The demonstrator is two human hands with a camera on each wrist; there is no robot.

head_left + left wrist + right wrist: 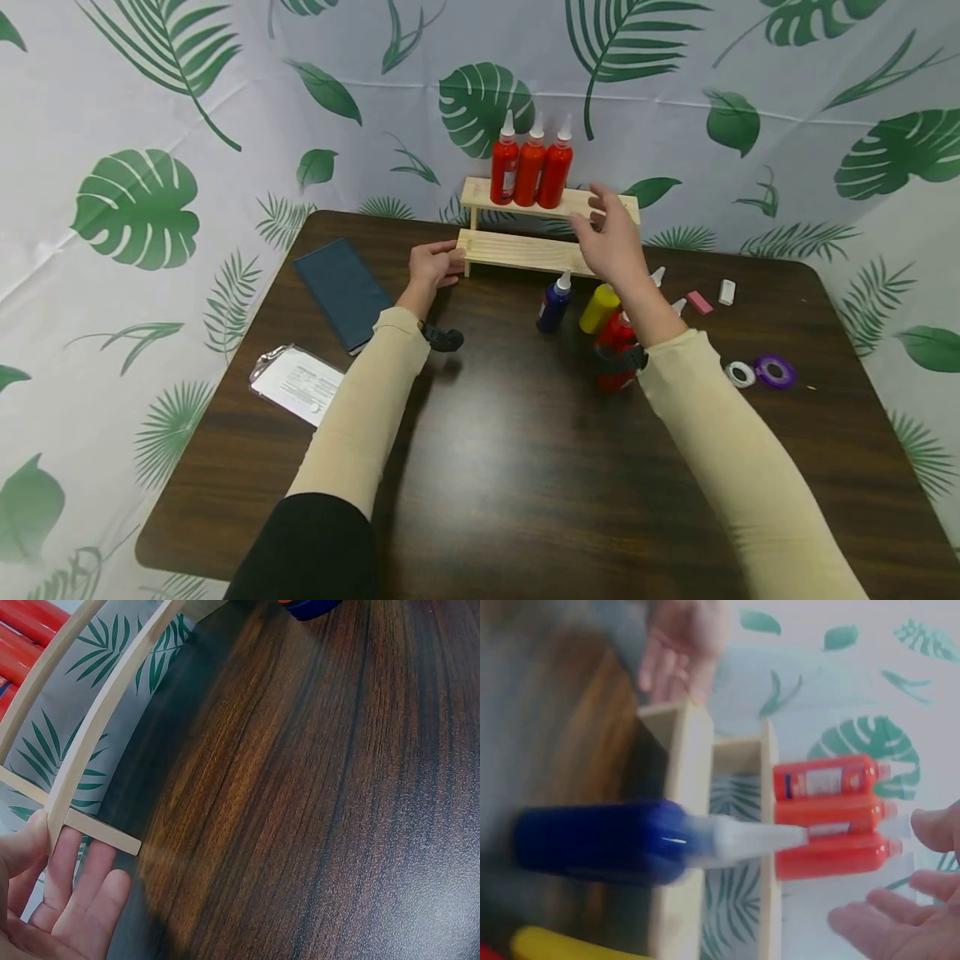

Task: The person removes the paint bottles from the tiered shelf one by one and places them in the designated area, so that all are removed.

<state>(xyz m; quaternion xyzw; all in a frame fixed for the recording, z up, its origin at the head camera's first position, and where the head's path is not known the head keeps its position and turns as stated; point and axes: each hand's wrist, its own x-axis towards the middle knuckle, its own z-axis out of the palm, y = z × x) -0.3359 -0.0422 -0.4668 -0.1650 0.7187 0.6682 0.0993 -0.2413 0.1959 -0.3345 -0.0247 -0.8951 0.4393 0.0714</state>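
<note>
A two-tier wooden rack (525, 250) stands against the back of the table. My left hand (433, 265) holds the left end of its lower tier, thumb at the board's edge and fingers under it beside the leg, as the left wrist view shows. On the upper tier, three bottles of red and orange-red liquid with white nozzles (531, 175) stand side by side near the left. My right hand (611, 242) hovers by the right part of the rack, fingers loosely spread and nothing in them. A dark blue bottle (553, 308) and a yellow bottle (600, 308) stand before the rack.
More red bottles (617, 332) stand partly hidden under my right wrist. To the right lie a pink block (699, 302), a white block (727, 292) and white and purple tape rolls (775, 372). A dark blue folder (343, 292) and a badge sleeve (298, 385) lie left.
</note>
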